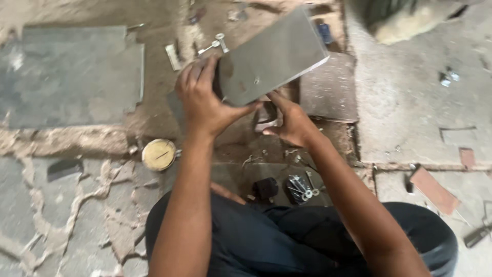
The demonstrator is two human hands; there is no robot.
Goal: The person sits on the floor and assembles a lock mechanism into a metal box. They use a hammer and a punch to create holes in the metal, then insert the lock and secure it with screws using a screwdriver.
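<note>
The person's dark trousers (287, 241) fill the bottom of the picture, closest to the camera, and both bare arms reach up from there toward the middle. The left hand (202, 100) is closed on the lower left end of a flat grey metal plate (274, 56), with the thumb under the bottom edge and the fingers curled over the corner. The right hand (292, 120) sits just below the plate's bottom edge, fingers bent and touching its underside; I cannot tell how tightly it holds. The plate is lifted off the ground and tilted, and its long side runs from the hands up toward the upper right of the picture. So the left hand is the one with the real hold, and most of the plate sticks out away from it. Under the plate lies a second flat grey metal sheet (328, 90). A round yellow tin lid (159, 154) rests on the cracked stone floor (61, 205) at the left, and a heap of small shiny bolts and washers (302, 189) lies near the knees
</note>
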